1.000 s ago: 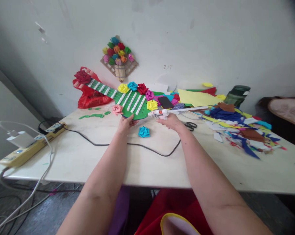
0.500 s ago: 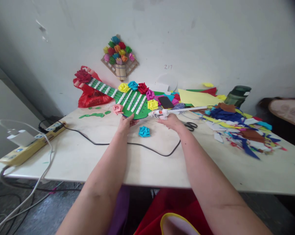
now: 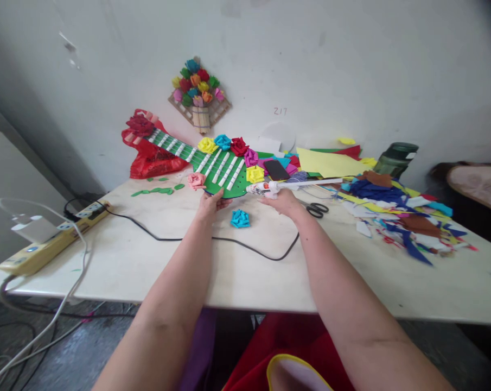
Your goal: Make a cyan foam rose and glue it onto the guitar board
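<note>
My left hand (image 3: 213, 205) grips the near lower edge of a green craft guitar (image 3: 240, 185), its fingers over and under the rim. White strips cross the guitar's body and neck. Paper roses line its edge, among them a yellow rose (image 3: 255, 174) and a pink rose (image 3: 196, 180). Closed around a white hot glue gun (image 3: 265, 188) is my right hand (image 3: 285, 203); the nozzle points left at the guitar's right edge, and I cannot tell if it touches. A long glue stick (image 3: 316, 183) sticks out behind. One blue paper rose (image 3: 240, 218) lies between my forearms.
A black cord (image 3: 245, 244) crosses the table under my arms. Black scissors (image 3: 317, 209) lie right of my hand. Colourful scraps (image 3: 416, 217) and a green bottle (image 3: 395, 159) are at right, a phone (image 3: 276, 170) behind, a power strip (image 3: 53, 244) at left.
The guitar has shifted very slightly to the right, its roses with it. The glue gun has moved a touch left. Both hands keep their hold.
</note>
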